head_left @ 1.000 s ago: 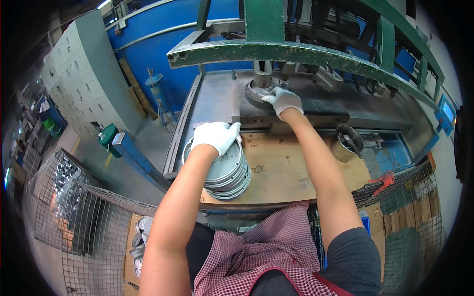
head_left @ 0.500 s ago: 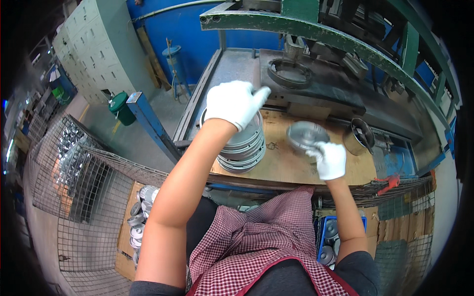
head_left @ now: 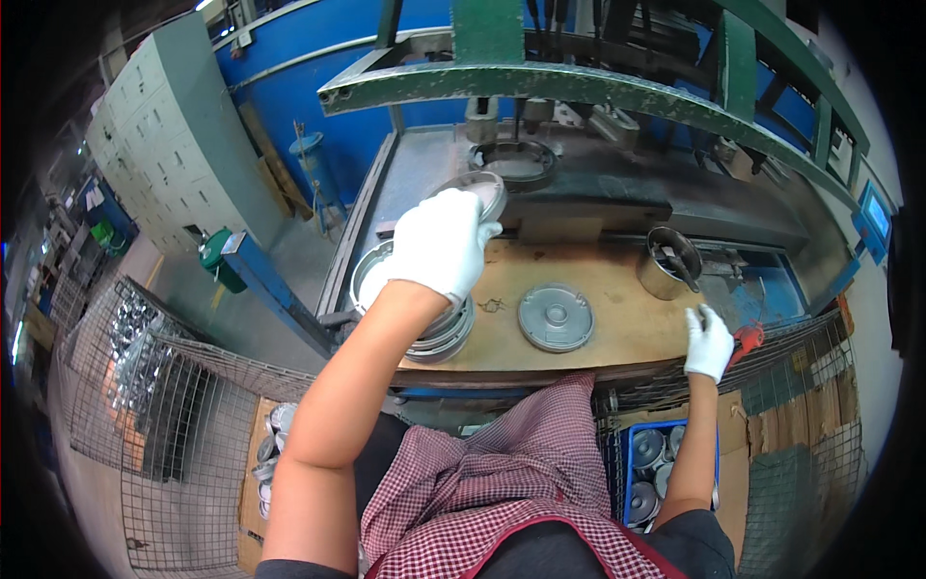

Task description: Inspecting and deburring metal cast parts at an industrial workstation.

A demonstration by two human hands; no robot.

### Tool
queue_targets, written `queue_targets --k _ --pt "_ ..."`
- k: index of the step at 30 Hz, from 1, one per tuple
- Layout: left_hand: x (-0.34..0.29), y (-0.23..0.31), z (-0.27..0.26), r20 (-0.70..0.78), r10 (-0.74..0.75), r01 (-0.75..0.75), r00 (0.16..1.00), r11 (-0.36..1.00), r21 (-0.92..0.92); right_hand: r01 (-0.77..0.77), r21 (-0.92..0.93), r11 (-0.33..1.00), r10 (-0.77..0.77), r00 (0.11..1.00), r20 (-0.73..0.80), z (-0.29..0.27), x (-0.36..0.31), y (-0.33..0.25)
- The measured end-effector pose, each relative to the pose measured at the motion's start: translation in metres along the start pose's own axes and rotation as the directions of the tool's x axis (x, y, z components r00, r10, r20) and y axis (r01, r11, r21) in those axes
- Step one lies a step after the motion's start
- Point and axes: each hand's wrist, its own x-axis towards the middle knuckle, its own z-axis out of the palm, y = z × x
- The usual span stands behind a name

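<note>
My left hand, in a white glove, grips a round grey metal part by its edge, tilted above a stack of similar round metal parts. The glove hides some of the stack. Flat on the wooden board lies a round metal disc, its raised centre facing up. At the board's right end, my gloved right hand is empty with its fingers apart. Close beside it is a red thing whose kind I cannot make out.
A metal pot with a tool inside stands at the board's right. Behind is a green-framed machine with a round ring-shaped fixture. A blue crate of round parts sits below right; a wire cage stands left.
The disc that my right hand was moving now lies on the board, let go. My right hand has moved right. A round part now shows in my left hand above the stack. The view has shifted.
</note>
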Motion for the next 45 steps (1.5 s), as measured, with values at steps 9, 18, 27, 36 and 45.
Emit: queue_targets --k 9,18,27,36,45 --pt "0.090 -0.005 0.095 -0.066 0.249 -0.251 0.966 0.968 -0.017 -0.461 0.355 0.813 0.405 0.887 0.223 0.042 0.013 0.084" --pt "0.099 -0.002 0.112 0.099 0.312 -0.314 0.945 0.950 0.004 -0.229 0.171 0.958 0.237 0.971 -0.030 0.064 0.003 0.099" --pt "0.126 -0.031 0.134 0.070 0.168 -0.166 0.983 0.986 -0.032 -0.208 0.152 0.966 0.218 0.975 -0.050 0.061 0.000 0.094" --pt "0.139 -0.075 0.153 0.049 0.278 -0.258 0.959 0.933 -0.252 -0.314 0.188 0.931 0.311 0.949 0.041 0.066 0.000 0.101" --pt "0.137 -0.053 0.157 0.073 0.155 -0.143 0.985 0.979 -0.147 -0.307 0.153 0.939 0.308 0.951 0.015 0.066 -0.001 0.097"
